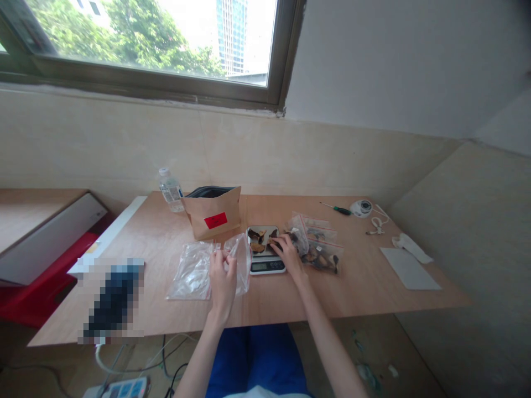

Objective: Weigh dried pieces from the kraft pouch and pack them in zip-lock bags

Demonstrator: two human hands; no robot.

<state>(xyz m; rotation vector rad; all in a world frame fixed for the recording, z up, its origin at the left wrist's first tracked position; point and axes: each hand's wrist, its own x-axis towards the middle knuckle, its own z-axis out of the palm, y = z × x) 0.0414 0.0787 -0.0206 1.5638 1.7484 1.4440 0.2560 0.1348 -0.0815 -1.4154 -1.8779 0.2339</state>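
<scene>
My left hand (223,276) is closed on a clear zip bag (243,276), pinching it near its upper edge. The bag hangs just left of a small kitchen scale (267,266) with a display on its front. Several curled, dried brown pieces, which look like dried mushrooms (257,248), lie on the scale's plate. Over the plate's right side, my right hand (287,254) has its fingers bent down on one dark dried piece (272,241); the fingertips are partly hidden. Flat clear bags (191,273) lie to the left of my left hand.
Behind the flat bags stands an open brown paper pouch (213,218) with a red label. Filled zip bags (321,254) lie right of the scale. A water bottle (171,190), a screwdriver (341,210), a white camera (360,208) and white paper (410,269) are farther out.
</scene>
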